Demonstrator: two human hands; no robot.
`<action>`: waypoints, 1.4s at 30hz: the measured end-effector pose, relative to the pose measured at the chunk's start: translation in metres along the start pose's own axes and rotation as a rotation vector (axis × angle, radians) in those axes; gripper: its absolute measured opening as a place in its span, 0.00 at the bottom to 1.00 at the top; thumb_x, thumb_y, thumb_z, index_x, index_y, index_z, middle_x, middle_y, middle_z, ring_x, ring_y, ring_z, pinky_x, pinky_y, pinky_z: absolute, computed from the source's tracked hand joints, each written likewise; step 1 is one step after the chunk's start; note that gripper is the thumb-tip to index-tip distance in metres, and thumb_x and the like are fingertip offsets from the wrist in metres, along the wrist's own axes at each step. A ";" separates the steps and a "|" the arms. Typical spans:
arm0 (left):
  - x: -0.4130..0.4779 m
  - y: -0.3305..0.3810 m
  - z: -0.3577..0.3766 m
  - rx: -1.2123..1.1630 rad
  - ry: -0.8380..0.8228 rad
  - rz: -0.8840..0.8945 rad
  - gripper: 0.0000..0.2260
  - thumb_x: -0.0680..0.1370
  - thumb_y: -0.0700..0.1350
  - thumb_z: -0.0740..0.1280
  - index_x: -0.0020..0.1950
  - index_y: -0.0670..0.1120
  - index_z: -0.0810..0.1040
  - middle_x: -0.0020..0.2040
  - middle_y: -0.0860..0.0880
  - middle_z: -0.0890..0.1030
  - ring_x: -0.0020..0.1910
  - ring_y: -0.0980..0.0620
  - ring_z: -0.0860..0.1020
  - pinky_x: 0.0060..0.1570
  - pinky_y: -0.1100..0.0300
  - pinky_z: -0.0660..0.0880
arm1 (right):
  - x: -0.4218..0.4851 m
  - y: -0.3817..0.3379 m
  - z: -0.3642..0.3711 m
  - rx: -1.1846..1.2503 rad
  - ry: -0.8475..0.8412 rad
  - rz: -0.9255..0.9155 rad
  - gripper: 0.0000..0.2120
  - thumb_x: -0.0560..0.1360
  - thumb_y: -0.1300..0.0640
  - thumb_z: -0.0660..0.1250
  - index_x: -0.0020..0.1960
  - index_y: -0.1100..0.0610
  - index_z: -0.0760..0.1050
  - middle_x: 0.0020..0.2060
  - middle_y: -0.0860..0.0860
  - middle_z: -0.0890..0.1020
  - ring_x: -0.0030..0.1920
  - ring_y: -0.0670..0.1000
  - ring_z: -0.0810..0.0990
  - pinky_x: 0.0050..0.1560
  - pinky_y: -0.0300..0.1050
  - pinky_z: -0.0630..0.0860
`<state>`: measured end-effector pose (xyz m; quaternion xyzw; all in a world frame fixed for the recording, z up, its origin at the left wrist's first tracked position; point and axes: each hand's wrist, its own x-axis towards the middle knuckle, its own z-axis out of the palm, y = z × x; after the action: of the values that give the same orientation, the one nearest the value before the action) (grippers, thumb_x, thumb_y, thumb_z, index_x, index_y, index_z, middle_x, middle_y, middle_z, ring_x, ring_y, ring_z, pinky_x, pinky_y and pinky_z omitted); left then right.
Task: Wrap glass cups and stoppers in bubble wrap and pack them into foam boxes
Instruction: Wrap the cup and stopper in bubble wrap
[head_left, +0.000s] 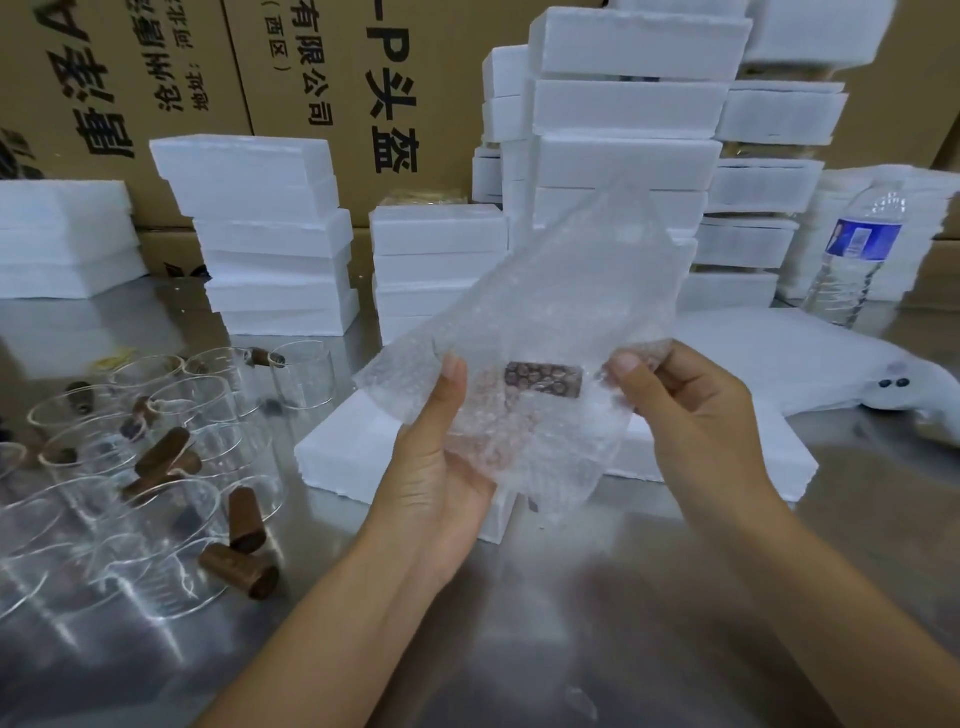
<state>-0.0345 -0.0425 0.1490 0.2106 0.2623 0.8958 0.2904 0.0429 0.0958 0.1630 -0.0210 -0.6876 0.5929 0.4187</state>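
Both hands hold the bubble wrap (524, 332) above the open foam box (337, 447); left hand (441, 447) cups it underneath, right hand (680, 410) pinches its edge; a brown stopper (543, 379) shows through; clear glass cups (156, 457) crowd the steel table (571, 623) at left; white foam stacks (623, 130) stand behind.

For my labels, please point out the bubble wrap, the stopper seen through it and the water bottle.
bubble wrap (550, 291), head view, upper part of the sheet
stopper (543, 379), head view, its middle
water bottle (860, 241), head view, its blue label

Water bottle (852, 249), cardboard cartons (156, 67), steel table (571, 597)
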 end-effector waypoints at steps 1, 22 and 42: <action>0.000 -0.002 0.001 -0.004 -0.009 -0.003 0.45 0.58 0.53 0.81 0.71 0.42 0.70 0.66 0.39 0.75 0.66 0.39 0.73 0.66 0.41 0.68 | 0.000 -0.001 -0.001 0.006 0.015 -0.002 0.12 0.66 0.48 0.66 0.37 0.58 0.75 0.32 0.42 0.79 0.37 0.40 0.78 0.45 0.32 0.73; -0.011 -0.003 0.001 1.179 -0.106 0.106 0.36 0.54 0.63 0.77 0.59 0.66 0.69 0.55 0.65 0.78 0.55 0.65 0.77 0.50 0.71 0.74 | 0.010 -0.023 -0.024 -0.003 0.056 0.081 0.05 0.76 0.65 0.65 0.47 0.65 0.79 0.35 0.51 0.84 0.37 0.48 0.83 0.42 0.39 0.78; -0.005 0.001 -0.002 0.941 0.073 0.162 0.30 0.57 0.65 0.72 0.56 0.56 0.74 0.48 0.61 0.83 0.47 0.62 0.81 0.39 0.71 0.75 | 0.006 -0.011 -0.026 -0.205 -0.227 0.224 0.29 0.64 0.31 0.61 0.50 0.53 0.79 0.51 0.57 0.82 0.53 0.54 0.81 0.54 0.48 0.78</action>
<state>-0.0322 -0.0472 0.1466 0.3073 0.6321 0.7064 0.0836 0.0602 0.1165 0.1737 -0.0729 -0.7804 0.5614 0.2653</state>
